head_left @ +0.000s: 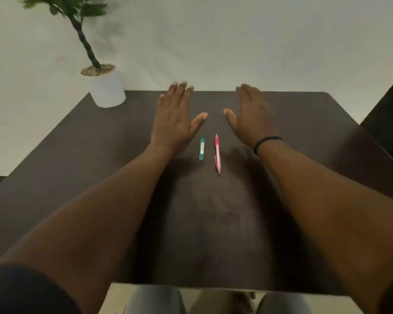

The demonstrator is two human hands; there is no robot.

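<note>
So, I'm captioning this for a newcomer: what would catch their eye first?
The left hand and right hand stretch open over the dark brown table. Between the wrists lie a slim pink pen and, left of it, a short teal stick. A leafy plant in a white pot stands at the far left corner.

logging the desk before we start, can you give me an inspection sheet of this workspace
surface: dark brown table, matte, no spills seen
job's things: pink pen and teal stick-shaped pack lie side by side, apart, mid-table, untouched
clutter: potted plant in a white pot, far left corner of the table
grippers: left hand and right hand open, fingers straight, palms down beyond the two things, holding nothing; black band on right wrist
cables: nothing seen
surroundings: pale wall behind; dark furniture at right edge, kind unclear
</note>
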